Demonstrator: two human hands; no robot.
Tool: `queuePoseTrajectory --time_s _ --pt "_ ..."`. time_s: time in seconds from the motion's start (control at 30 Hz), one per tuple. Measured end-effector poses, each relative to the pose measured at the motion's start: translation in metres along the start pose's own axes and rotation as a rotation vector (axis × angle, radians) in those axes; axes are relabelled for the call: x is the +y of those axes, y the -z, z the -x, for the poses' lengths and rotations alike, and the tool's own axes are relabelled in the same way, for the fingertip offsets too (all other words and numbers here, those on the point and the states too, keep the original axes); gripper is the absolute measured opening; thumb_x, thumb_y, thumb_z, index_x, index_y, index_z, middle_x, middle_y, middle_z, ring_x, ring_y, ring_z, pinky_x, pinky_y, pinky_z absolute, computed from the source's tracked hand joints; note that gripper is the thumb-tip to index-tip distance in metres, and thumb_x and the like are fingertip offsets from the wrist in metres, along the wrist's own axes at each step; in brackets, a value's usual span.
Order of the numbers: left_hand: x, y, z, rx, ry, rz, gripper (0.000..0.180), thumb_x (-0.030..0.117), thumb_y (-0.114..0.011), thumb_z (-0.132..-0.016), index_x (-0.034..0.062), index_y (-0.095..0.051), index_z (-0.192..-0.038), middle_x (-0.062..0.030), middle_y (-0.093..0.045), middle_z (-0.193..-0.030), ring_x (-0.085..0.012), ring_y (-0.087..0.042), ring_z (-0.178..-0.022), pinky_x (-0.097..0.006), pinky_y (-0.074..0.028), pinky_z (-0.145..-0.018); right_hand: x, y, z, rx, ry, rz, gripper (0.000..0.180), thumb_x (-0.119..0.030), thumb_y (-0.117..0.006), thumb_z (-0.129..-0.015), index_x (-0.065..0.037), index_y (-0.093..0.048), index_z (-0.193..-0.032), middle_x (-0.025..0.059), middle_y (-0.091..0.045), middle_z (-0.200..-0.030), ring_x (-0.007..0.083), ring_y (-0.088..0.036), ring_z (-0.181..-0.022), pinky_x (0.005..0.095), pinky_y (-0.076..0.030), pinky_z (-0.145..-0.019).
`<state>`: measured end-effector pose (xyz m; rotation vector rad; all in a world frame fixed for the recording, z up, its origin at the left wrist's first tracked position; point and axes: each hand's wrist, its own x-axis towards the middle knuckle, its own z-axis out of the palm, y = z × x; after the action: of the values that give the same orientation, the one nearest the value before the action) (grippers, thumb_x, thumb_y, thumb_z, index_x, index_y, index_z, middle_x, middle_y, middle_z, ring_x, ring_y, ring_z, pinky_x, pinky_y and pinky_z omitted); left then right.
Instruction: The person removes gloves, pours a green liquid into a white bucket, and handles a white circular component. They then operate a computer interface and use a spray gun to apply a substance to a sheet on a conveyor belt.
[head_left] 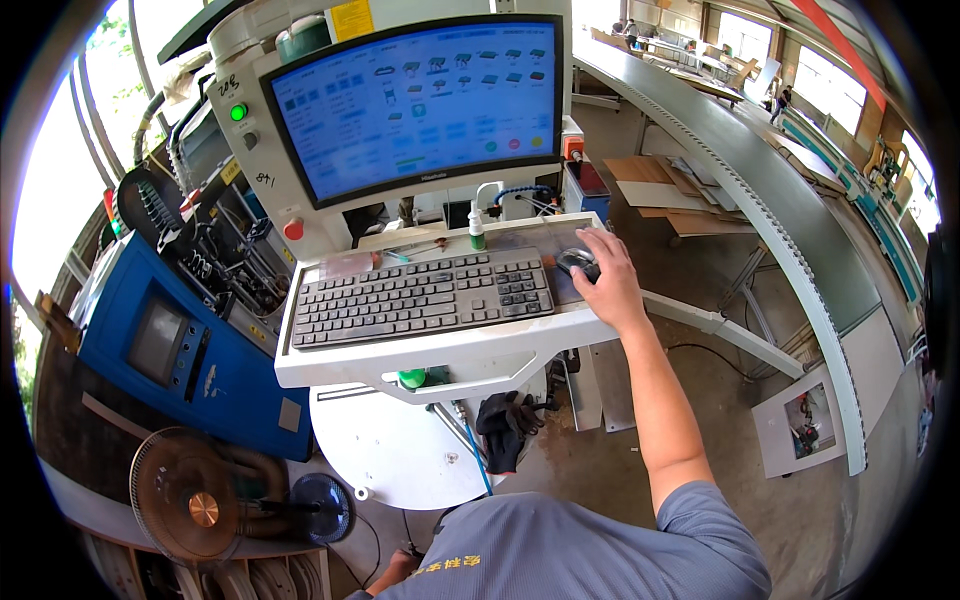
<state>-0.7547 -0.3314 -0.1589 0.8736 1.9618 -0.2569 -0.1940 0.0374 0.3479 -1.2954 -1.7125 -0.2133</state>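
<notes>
Fan [203, 508]: lower left of the frame, round grille with a copper-coloured hub, a smaller dark fan just right of it.
Cabinet [190, 345]: blue box at left, small grey screen set in its face.
Buttons: 1 green [238, 112] at upper left of the console, 1 red [293, 229] lower down beside the monitor's corner.
Monitor [420, 105]: top centre, blue display full of small icons, tilted toward the camera.
Keyboard [422, 296]: grey, centre of the frame, lying on the white shelf [400, 358] under the monitor.
Bottle [477, 232]: small, green-bottomed, upright just behind the keyboard's right half.
Glove [505, 425]: black, hanging below the shelf, centre-low.
Mouse [579, 263]: dark, right of the keyboard on the shelf's right end, half under the palm.
Right hand [610, 280]: resting on the mouse, fingers lightly curled over its far side, loose cover rather than a tight grip; bare forearm runs down to a grey sleeve at bottom centre.
Left hand: only a sliver shows at the bottom edge near the shirt; can't tell how the fingers sit.
Conveyor [760, 200]: long grey curved track sweeping down the right side.
</notes>
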Motion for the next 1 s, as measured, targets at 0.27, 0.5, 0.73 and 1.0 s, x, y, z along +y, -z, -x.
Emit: queuePoseTrajectory --time_s 0.27,0.5,0.73,1.0 --pt "-0.008 0.003 0.028 0.072 -0.012 -0.006 0.047 0.045 -0.082 -0.065 0.0000 -0.073 -0.073 -0.0117 -0.071 -0.071 -0.0203 -0.070 -0.065 -0.035 -0.056 -0.063 -0.075 -0.004 0.113 0.158 0.218 -0.310 0.035 0.000 -0.062 -0.075 -0.005 -0.062 -0.110 0.0119 -0.062 -0.101 0.0311 -0.061 -0.089 0.0414 -0.052 -0.079" --pt "-0.058 0.012 0.047 0.125 -0.199 0.206 0.039 0.026 -0.090 -0.059 0.0026 -0.071 -0.084 -0.0062 -0.070 -0.075 -0.0165 -0.065 -0.064 -0.035 -0.053 -0.061 -0.078 -0.084 0.261 -0.626 -0.160 -0.312 0.037 -0.019 -0.070 -0.079 -0.007 -0.065 -0.114 0.0123 -0.057 -0.119 0.0314 -0.057 -0.112 0.0414 -0.048 -0.097" --pt "-0.030 0.061 0.163 0.384 0.152 0.154 0.061 0.026 -0.088 -0.062 0.0010 -0.052 -0.105 -0.0171 -0.069 -0.092 -0.0286 -0.070 -0.085 -0.038 -0.054 -0.077 -0.086 -0.116 0.263 -0.701 -0.174 -0.193 0.029 -0.024 -0.069 -0.081 -0.004 -0.062 -0.101 0.0124 -0.058 -0.104 0.0321 -0.058 -0.102 0.0449 -0.051 -0.084" --pt "0.045 0.155 0.315 0.836 -0.043 0.192 0.041 0.009 -0.068 -0.071 0.0018 -0.048 -0.105 -0.0223 -0.065 -0.087 -0.0406 -0.065 -0.085 -0.044 -0.050 -0.078 -0.112 -0.223 0.238 -0.857 -0.340 -0.009 0.051 -0.019 -0.066 -0.083 0.000 -0.042 -0.124 0.0221 -0.060 -0.107 0.0356 -0.068 -0.090 0.0444 -0.056 -0.075"
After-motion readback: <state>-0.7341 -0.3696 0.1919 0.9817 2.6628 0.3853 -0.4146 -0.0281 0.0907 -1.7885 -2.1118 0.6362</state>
